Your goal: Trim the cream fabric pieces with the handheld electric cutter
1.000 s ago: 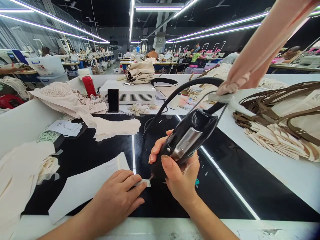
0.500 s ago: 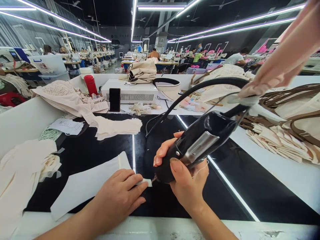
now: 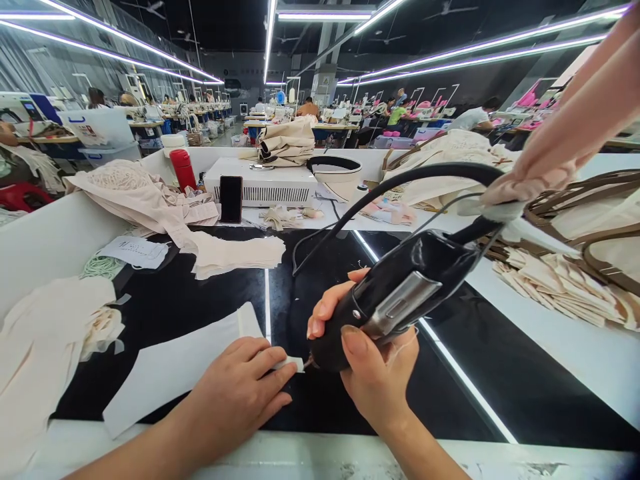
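My right hand (image 3: pixel 373 370) grips a black hand-held cutting tool (image 3: pixel 400 293) with a metal trigger plate; its thick black cable (image 3: pixel 400 180) arcs up and away to the right. The tool's tip touches the corner of a white fabric piece (image 3: pixel 173 363) lying on the black table top (image 3: pixel 200 293). My left hand (image 3: pixel 237 393) lies flat on that fabric, fingers pressing the corner down right beside the tip.
Cream fabric pieces (image 3: pixel 230 253) lie at mid-table and at the left edge (image 3: pixel 40 340). A white machine box (image 3: pixel 265 183) with a black phone (image 3: pixel 231 199) and a red bottle (image 3: pixel 183 169) stand at the back. Brown-strapped bags (image 3: pixel 575 267) pile on the right. Other workers sit far behind.
The tool and my right hand have shifted slightly to the right and tilted lower. My left hand stays pressed on the fabric corner.
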Available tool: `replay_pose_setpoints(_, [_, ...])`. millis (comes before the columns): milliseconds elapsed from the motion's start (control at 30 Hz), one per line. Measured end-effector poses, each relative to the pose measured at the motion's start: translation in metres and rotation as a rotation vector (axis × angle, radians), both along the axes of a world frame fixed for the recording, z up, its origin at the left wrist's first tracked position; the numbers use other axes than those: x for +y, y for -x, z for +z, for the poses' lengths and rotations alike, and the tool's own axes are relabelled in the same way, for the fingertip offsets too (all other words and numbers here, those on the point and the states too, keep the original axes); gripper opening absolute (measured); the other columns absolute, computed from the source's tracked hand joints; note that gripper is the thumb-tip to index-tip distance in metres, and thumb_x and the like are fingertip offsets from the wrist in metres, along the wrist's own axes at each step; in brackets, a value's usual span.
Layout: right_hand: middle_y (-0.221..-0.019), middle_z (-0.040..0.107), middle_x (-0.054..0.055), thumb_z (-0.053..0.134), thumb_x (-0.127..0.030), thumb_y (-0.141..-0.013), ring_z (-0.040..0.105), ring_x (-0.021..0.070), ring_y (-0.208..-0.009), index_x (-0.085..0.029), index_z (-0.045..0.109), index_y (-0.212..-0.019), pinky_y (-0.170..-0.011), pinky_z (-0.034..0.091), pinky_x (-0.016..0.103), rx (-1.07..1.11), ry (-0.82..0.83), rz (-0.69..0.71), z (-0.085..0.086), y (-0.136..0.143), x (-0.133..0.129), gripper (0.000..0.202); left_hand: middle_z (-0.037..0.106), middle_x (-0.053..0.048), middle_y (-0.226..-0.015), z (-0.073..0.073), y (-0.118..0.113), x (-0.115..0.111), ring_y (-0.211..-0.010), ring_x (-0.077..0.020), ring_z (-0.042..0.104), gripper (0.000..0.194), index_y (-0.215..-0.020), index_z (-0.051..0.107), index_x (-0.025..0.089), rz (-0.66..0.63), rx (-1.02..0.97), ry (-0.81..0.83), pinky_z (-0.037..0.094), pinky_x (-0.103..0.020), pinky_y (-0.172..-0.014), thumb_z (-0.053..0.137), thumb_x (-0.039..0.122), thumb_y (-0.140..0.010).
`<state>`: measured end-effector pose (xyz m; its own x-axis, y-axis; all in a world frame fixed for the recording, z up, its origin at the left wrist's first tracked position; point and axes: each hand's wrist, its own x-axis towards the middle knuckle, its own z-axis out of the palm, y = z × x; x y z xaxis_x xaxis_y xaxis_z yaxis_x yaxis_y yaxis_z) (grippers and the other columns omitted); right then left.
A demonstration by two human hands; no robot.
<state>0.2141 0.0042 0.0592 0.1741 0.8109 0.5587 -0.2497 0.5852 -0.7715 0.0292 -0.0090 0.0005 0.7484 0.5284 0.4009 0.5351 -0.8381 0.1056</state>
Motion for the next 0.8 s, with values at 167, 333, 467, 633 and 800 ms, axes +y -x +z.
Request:
replay_pose_setpoints(167, [-0.08,0.067,-0.003,0.076,-0.034,-0.091,0.064,0.0129,-0.059,-0.029,0.058,-0.114,-0.052,0.058,0.026,-0.01,0.017,-0.007,-0.0005,-0.0001,-0.0009,0.03,0.07,-0.004,-0.118,-0.0001,0.0002,0.0006,-0.105,-0.0258,0.065,0.029,-0.13,0.06,0.02,0.001,-0.006,0.011,0.059,-0.041,-0.088,0.064,0.031,-0.104])
replay_pose_setpoints(333, [-0.08,0.068,-0.003,0.079,-0.035,-0.089,0.064,0.0122,-0.058,-0.029,0.059,-0.117,-0.052,0.058,0.026,0.008,0.023,-0.021,-0.0007,-0.002,-0.0017,0.035,0.069,-0.007,-0.122,0.0026,0.0031,0.0036,-0.11,-0.0247,0.065,0.025,-0.128,0.061,0.015,-0.028,-0.036,-0.044,0.058,-0.041,-0.097,0.059,0.027,-0.106])
replay_pose_setpoints(467, [-0.08,0.069,-0.003,0.082,-0.036,-0.087,0.064,0.0124,-0.058,-0.028,0.06,-0.115,-0.052,0.057,0.026,0.012,0.014,-0.022,0.0004,-0.0026,-0.0035,0.037,0.071,-0.006,-0.116,0.0023,0.0066,-0.0001,-0.107,-0.0221,0.066,0.023,-0.12,0.064,0.013,-0.08,-0.06,-0.107,0.054,-0.039,-0.104,0.048,0.027,-0.111])
replay_pose_setpoints(633, [-0.08,0.07,-0.002,0.081,-0.037,-0.087,0.065,0.0128,-0.059,-0.027,0.061,-0.117,-0.053,0.057,0.025,-0.005,-0.02,-0.018,0.0007,-0.0037,-0.0033,0.037,0.071,-0.006,-0.114,-0.0025,0.0083,-0.0042,-0.105,-0.0224,0.067,0.027,-0.119,0.065,0.014,-0.075,-0.059,-0.099,0.054,-0.039,-0.106,0.044,0.03,-0.112])
replay_pose_setpoints(800, [-0.08,0.069,-0.002,0.08,-0.034,-0.088,0.066,0.0139,-0.058,-0.028,0.061,-0.117,-0.051,0.056,0.026,-0.015,-0.016,-0.021,0.0011,-0.0054,-0.0027,0.035,0.072,-0.006,-0.113,0.0009,0.0092,-0.0035,-0.102,-0.0226,0.068,0.025,-0.119,0.064,0.016,-0.048,-0.055,-0.055,0.056,-0.041,-0.103,0.045,0.029,-0.111])
